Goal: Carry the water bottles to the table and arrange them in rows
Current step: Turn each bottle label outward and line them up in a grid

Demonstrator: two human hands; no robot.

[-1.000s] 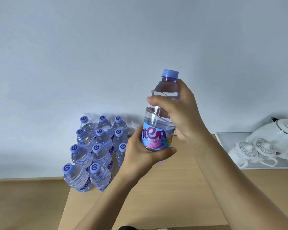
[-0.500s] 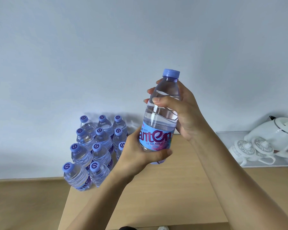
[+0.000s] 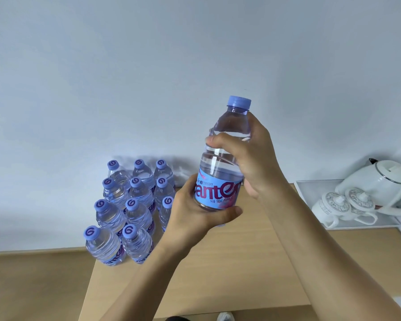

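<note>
Clear water bottle (image 3: 225, 158) is gripped upright by left hand (image 3: 195, 212) low and right hand (image 3: 252, 158) high, above the table (image 3: 218, 274).

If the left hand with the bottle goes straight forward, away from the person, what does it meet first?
Probably the wall behind the table. The left hand grips the held bottle to the right of the standing bottles, so it seems to pass beside them, though depth is unclear.
</note>
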